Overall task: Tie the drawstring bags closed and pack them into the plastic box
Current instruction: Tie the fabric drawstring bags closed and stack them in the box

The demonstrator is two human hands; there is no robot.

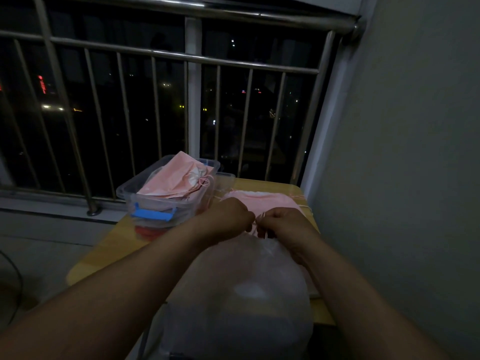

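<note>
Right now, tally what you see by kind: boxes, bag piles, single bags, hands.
Clear plastic box: 1
Pink bag piles: 2 (boxed pile, loose pile)
Whitish bag being tied: 1
Hands pinching its drawstring: 2 (left hand, right hand)
Total: 6
Bags within each pile: too dim to count.

Pink drawstring bag (267, 201) lying flat, clear plastic box (124, 190) (pink-filled) beside

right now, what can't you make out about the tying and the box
All head view, dim light:
- Knot: the left hand and right hand curl over the drawstring, hiding whether it is tied.
- Pink bag: near end hidden behind both hands and the translucent bag.
- Plastic box: count of packed bags unclear; they overlap.
- Red thing below the blue latch: blurred through the plastic.
</note>
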